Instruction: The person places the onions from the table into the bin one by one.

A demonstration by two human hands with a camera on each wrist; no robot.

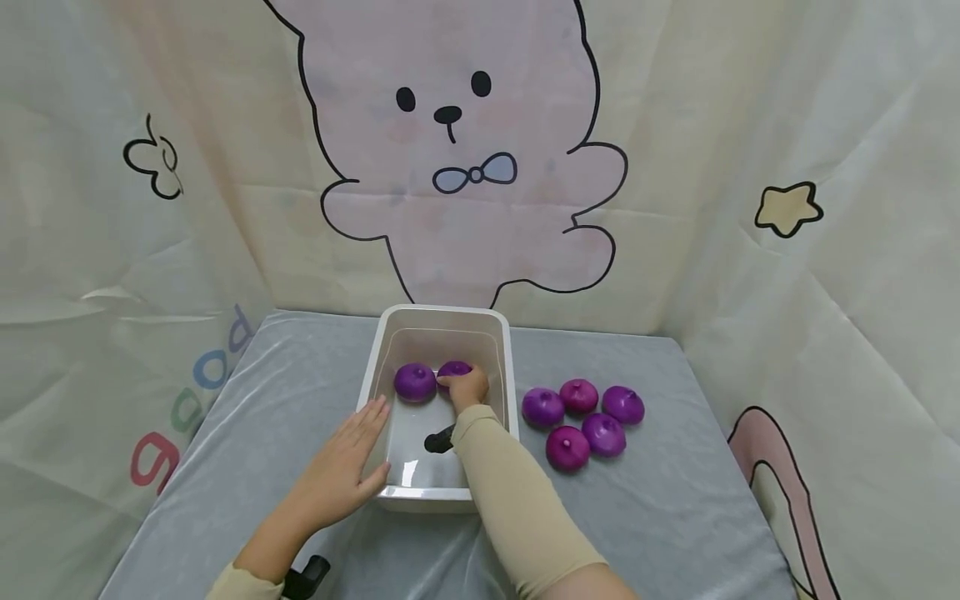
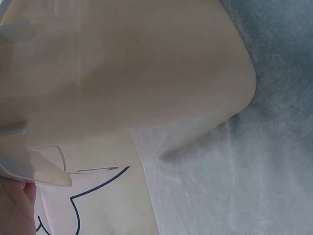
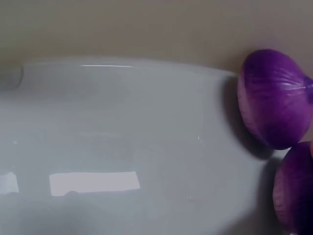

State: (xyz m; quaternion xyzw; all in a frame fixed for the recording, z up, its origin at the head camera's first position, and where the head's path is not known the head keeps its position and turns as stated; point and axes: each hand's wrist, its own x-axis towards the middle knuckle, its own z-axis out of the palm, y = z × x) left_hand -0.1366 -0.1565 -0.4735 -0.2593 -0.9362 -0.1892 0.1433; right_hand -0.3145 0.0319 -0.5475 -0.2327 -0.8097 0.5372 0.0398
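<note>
A white plastic bin point(image 1: 427, 494) stands on the cloth. Inside it, near the far end, a purple onion point(image 1: 415, 382) lies beside a second purple onion point(image 1: 452, 367). My right hand point(image 1: 469, 388) reaches down into the bin and grips that second onion, its fingers partly covering it. In the right wrist view the first onion point(image 3: 275, 100) and the held onion point(image 3: 296, 191) sit side by side at the right edge. With fingers straight, my left hand point(image 1: 341, 467) rests on the bin's left rim. The left wrist view shows the bin's outer wall point(image 2: 127, 63).
To the right of the bin several purple onions point(image 1: 567, 448) lie grouped on the grey cloth point(image 1: 675, 517). A printed curtain point(image 1: 465, 242) with a bear drawing hangs behind the table, and fabric walls stand at both sides.
</note>
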